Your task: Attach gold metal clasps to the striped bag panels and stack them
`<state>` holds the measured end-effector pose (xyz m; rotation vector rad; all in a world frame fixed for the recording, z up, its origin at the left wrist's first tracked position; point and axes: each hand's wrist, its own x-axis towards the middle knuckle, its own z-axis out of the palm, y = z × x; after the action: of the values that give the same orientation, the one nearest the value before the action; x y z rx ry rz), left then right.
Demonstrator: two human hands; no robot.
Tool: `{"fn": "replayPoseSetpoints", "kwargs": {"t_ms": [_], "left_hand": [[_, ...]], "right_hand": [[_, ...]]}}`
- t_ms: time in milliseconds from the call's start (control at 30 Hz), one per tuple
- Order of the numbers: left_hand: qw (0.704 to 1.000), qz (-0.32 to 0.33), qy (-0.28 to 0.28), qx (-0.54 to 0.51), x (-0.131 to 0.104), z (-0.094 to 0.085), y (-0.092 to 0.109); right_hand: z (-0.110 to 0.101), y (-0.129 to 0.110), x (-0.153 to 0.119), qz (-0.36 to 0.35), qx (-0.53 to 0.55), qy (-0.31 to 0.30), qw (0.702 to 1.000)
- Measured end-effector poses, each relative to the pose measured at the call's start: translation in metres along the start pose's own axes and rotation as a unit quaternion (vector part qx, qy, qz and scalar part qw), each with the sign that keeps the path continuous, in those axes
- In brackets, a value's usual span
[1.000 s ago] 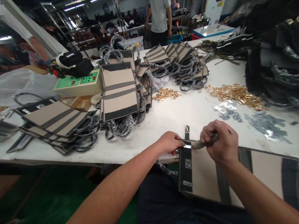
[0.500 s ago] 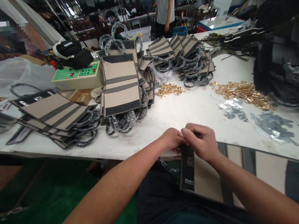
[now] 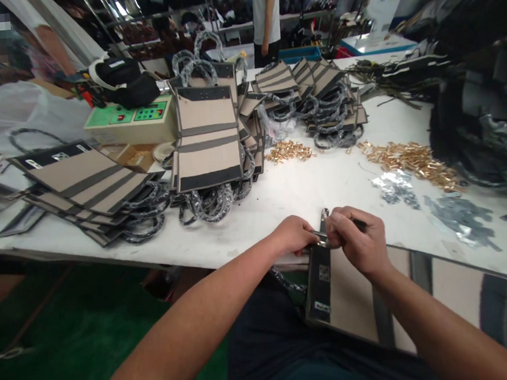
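A flat bag panel (image 3: 353,290), beige with black and grey bands, lies across my lap and the table edge. Its black end band carries a metal plate (image 3: 324,273) and a second shiny piece (image 3: 322,307). My left hand (image 3: 293,234) is closed at the corner of this band, pinching something thin that its fingers mostly hide. My right hand (image 3: 359,237) is wrapped around a dark-handled tool (image 3: 360,224), whose kind I cannot make out. Between the hands a narrow dark strip with a shiny end (image 3: 324,214) sticks up over the table.
Stacked bag panels with plastic-wrapped handles (image 3: 209,158) stand at the left and back. Gold metal fittings (image 3: 415,161) and grey metal plates (image 3: 460,219) lie in piles on the right. A green-topped control box (image 3: 130,121) and a dark heap (image 3: 486,104) flank the white table (image 3: 257,231).
My right hand has moved slightly right, away from my left hand. The narrow strip with the shiny end now shows between them. My left hand stays at the panel's corner.
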<state>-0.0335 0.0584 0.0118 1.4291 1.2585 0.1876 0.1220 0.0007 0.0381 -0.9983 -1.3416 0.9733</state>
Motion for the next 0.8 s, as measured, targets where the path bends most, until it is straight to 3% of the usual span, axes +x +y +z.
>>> {"fn": "replayPoseSetpoints", "kwargs": {"t_ms": [167,333,500,667,800], "left_hand": [[1.0,0.016,0.001,0.003,0.002,0.002,-0.006],[0.999,0.034,-0.004,0.027,0.005,0.002,-0.009],[0.998,0.033,-0.018,0.057,0.004,-0.001,-0.004],[0.999,0.028,-0.002,0.023,-0.003,0.0,-0.006],[0.999,0.037,-0.012,0.0,-0.003,0.0,-0.011]], "right_hand": [[0.01,-0.015,0.008,-0.001,0.03,0.017,0.999],[0.024,-0.017,0.016,0.0,-0.097,-0.06,0.993],[0.023,-0.012,0.017,-0.033,-0.174,-0.119,0.977],[0.01,-0.014,0.011,0.046,-0.092,-0.048,0.994],[0.007,-0.034,0.009,-0.026,0.045,-0.022,0.998]]}}
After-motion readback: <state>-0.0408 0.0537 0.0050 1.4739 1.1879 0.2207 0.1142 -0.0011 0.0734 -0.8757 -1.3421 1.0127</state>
